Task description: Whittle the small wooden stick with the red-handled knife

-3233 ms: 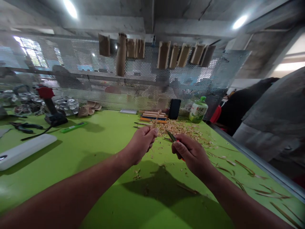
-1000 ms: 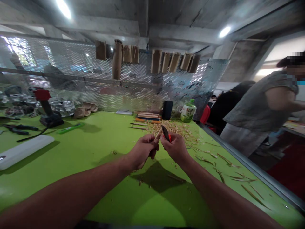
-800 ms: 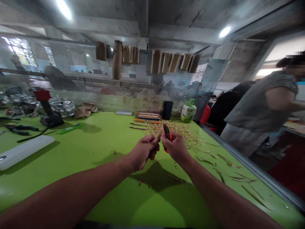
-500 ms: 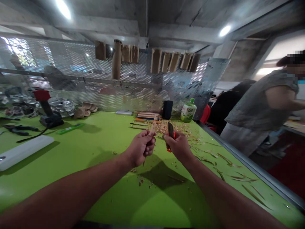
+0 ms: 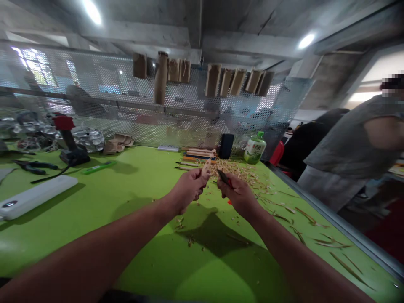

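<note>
Near the middle of the head view, my left hand is closed around a short pale wooden piece, whose upper end sticks up past the thumb. My right hand grips a red utility knife; its dark blade points up and to the left, toward the wood but apart from it. The fingers hide most of the knife's handle. Behind both hands lies a heap of curled wood shavings, and smaller chips are scattered on the green tabletop below them.
Sticks and pencils, a black box and a green-labelled bottle stand at the back. To the left are a cordless drill, pliers and a white bar. Bamboo strips lie right; a person stands beyond.
The knife blade has tipped from nearly upright to slanting left, toward the wooden piece. My right wrist has turned. The whole view has shifted slightly.
</note>
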`<state>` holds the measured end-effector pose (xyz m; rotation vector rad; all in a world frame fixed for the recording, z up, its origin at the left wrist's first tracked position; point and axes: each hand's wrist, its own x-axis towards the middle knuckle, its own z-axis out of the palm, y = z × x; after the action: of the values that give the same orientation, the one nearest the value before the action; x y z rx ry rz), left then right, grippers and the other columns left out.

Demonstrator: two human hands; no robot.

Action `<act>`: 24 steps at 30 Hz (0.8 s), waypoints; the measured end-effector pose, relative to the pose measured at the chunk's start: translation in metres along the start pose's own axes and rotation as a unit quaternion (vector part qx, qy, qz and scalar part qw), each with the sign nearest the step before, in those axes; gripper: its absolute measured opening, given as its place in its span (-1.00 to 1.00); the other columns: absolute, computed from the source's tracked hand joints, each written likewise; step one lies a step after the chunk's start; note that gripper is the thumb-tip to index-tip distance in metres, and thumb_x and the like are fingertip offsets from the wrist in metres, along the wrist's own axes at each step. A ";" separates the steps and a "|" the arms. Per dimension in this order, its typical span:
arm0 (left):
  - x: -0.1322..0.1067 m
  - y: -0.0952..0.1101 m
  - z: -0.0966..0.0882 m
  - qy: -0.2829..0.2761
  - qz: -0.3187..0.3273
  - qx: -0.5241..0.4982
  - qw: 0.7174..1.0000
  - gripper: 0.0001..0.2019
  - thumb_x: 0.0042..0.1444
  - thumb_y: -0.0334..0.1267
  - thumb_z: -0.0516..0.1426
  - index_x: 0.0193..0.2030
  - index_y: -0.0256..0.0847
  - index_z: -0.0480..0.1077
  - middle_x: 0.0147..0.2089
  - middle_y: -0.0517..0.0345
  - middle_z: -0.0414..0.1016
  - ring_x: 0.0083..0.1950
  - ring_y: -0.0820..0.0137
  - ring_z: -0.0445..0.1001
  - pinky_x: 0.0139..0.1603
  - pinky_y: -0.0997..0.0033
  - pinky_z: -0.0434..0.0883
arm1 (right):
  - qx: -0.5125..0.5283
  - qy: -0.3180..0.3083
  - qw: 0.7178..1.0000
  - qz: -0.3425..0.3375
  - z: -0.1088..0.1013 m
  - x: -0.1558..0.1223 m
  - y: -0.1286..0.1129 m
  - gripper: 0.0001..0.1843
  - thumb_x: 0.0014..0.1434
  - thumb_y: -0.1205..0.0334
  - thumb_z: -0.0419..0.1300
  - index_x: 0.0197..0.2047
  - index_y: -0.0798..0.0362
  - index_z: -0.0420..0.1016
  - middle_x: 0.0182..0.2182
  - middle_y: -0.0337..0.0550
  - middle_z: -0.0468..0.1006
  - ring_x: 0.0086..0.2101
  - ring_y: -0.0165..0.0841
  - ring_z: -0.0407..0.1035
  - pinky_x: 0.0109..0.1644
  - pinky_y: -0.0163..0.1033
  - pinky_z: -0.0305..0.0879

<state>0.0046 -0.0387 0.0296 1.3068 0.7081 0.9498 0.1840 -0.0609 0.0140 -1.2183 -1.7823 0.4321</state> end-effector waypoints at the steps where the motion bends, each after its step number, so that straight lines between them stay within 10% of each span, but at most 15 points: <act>1: -0.001 0.001 0.001 0.000 0.002 0.023 1.000 -0.85 0.13 -0.18 0.12 -0.26 -0.21 0.32 -0.58 0.40 0.05 -0.65 0.62 -0.05 -0.64 0.56 -0.08 | -0.039 -0.003 0.999 -0.016 0.000 -0.001 -0.001 -0.68 0.23 -0.03 0.06 -0.41 0.02 0.26 -0.58 -0.33 0.26 -0.53 -0.45 0.21 -0.47 -0.34 0.13; 11: -0.005 0.004 0.003 0.052 0.083 0.236 0.967 -0.74 0.12 -0.20 0.09 -0.52 -0.21 0.16 -0.57 0.34 0.03 -0.52 0.54 0.00 -0.48 0.48 -0.02 | -0.161 0.038 0.985 -0.040 -0.001 -0.008 -0.006 -0.65 0.32 -0.03 -0.07 -0.34 0.01 0.30 -0.53 -0.26 0.33 -0.50 -0.40 0.24 -0.41 -0.31 0.07; 24: -0.003 0.000 0.000 0.045 0.097 0.263 0.959 -0.74 0.10 -0.22 0.09 -0.54 -0.20 0.12 -0.54 0.32 0.02 -0.48 0.51 0.00 -0.46 0.46 -0.01 | -0.239 0.025 0.970 -0.038 0.000 -0.007 -0.004 -0.62 0.33 -0.06 -0.10 -0.38 -0.01 0.30 -0.57 -0.27 0.32 -0.53 -0.38 0.23 -0.44 -0.30 -0.02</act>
<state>0.0035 -0.0411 0.0294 1.8348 0.9568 1.0217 0.1824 -0.0687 0.0134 -1.4616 -1.9453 -0.0834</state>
